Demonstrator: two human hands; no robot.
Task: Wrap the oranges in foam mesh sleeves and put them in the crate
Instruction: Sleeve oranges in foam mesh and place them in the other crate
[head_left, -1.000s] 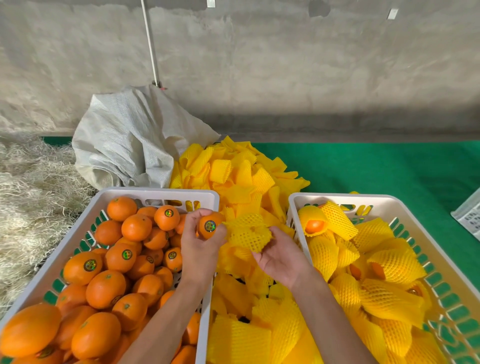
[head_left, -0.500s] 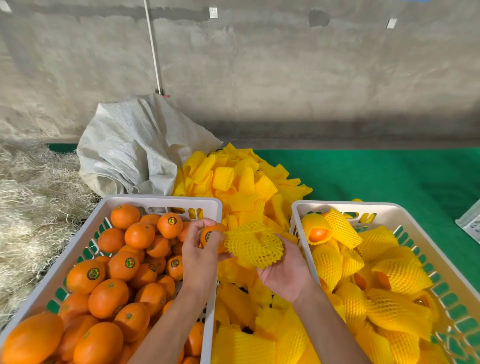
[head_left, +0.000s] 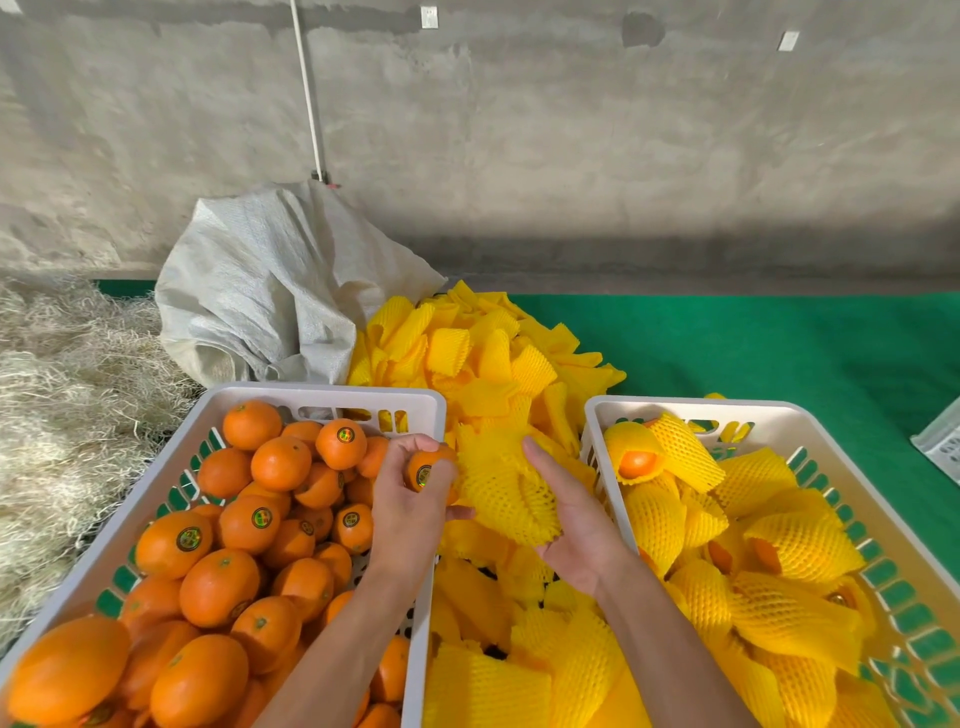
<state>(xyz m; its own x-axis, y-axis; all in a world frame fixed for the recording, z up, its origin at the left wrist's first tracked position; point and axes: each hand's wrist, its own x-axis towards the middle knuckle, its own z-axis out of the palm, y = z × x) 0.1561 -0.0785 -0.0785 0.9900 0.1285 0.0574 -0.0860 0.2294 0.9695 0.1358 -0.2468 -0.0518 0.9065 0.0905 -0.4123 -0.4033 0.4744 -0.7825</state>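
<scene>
My left hand (head_left: 410, 499) grips a stickered orange (head_left: 425, 470) above the right rim of the left crate (head_left: 332, 397), which is full of bare oranges (head_left: 249, 525). Just to its right, my right hand (head_left: 574, 519) holds a yellow foam mesh sleeve (head_left: 498, 488), palm up, its opening stretched and turned towards the orange. The orange touches the sleeve's left edge. The right crate (head_left: 691, 410) holds several oranges wrapped in yellow mesh (head_left: 660, 457).
A heap of loose yellow sleeves (head_left: 483, 358) lies between and behind the crates on green matting (head_left: 753, 343). A grey woven sack (head_left: 270, 291) sits behind the left crate, straw (head_left: 67, 395) at the left, a concrete wall behind.
My right hand turned palm up and opened the sleeve wider. The orange in my left hand moved up against the sleeve's opening.
</scene>
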